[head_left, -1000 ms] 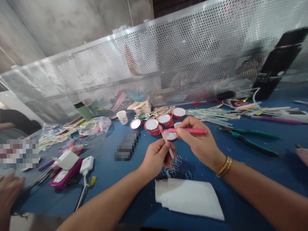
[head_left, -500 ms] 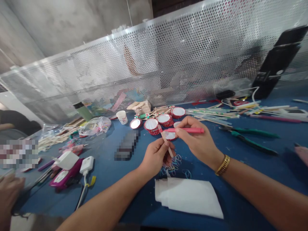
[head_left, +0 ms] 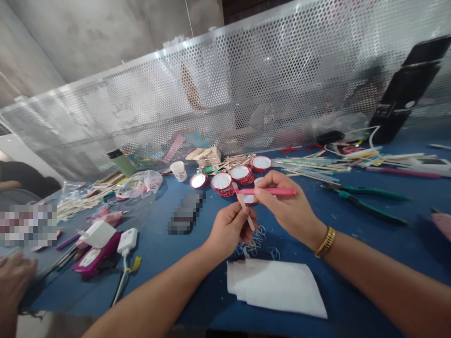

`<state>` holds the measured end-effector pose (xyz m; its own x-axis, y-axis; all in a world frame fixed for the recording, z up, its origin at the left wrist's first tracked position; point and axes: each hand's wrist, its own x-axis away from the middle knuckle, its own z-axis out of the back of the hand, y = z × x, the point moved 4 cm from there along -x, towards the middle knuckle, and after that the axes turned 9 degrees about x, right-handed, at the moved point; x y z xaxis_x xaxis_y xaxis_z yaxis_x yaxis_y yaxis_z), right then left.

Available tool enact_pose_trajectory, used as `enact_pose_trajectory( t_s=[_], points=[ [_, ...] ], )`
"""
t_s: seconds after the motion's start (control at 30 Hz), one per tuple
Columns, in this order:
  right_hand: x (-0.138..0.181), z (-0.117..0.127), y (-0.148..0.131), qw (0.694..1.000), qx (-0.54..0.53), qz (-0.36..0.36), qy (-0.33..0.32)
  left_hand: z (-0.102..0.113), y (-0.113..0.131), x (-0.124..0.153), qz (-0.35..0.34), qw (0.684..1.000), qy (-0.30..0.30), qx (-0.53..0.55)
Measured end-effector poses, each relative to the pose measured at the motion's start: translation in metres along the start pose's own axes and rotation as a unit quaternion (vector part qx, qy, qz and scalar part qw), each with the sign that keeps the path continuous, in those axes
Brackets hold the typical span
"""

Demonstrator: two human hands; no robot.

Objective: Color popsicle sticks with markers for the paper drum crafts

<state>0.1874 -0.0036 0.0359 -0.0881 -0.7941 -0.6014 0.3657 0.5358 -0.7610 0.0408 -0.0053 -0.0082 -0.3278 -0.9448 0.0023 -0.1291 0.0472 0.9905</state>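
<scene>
Between the thumb and fingers of my left hand (head_left: 229, 227) is a flat wooden craft stick (head_left: 242, 201), tilted up, with a red-coloured upper end. My right hand (head_left: 283, 199) grips a red marker (head_left: 282, 191) like a pen, its tip at the upper part of the stick. Under my hands lie loose thin blue rings or loops (head_left: 259, 237). A folded white cloth or paper (head_left: 278, 286) rests nearer to me. Just beyond my hands are several round red-rimmed tins or discs with pale tops (head_left: 221, 182).
Green-handled pliers (head_left: 373, 202) lie to the right. A phone (head_left: 186, 212), a paper cup (head_left: 178, 171) and chargers (head_left: 98, 234) are on the left. Straws and sticks (head_left: 310, 164) spread across the back before a perforated metal screen (head_left: 229, 84). Another person's hand (head_left: 16, 277) is at far left.
The marker and my right hand have shifted slightly left along the stick. My left hand still holds the stick, which has moved only a little.
</scene>
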Motion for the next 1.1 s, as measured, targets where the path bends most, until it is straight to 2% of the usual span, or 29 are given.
enact_pose_trajectory(
  t_s=[0.17, 0.33, 1.1],
  points=[
    [-0.0006, 0.0026, -0.0001, 1.000, 0.004, -0.015, 0.018, 0.0007, 0.0001, 0.0002, -0.002, 1.000, 0.002, 0.005],
    [0.0004, 0.0004, -0.0014, 1.000, 0.003, 0.000, 0.001, 0.0008, -0.0008, -0.0006, 0.003, 1.000, 0.001, 0.008],
    [0.0007, 0.0022, -0.0035, 1.000, 0.020, 0.008, 0.013, 0.0007, -0.0002, 0.0008, 0.003, 1.000, 0.004, 0.016]
  ],
)
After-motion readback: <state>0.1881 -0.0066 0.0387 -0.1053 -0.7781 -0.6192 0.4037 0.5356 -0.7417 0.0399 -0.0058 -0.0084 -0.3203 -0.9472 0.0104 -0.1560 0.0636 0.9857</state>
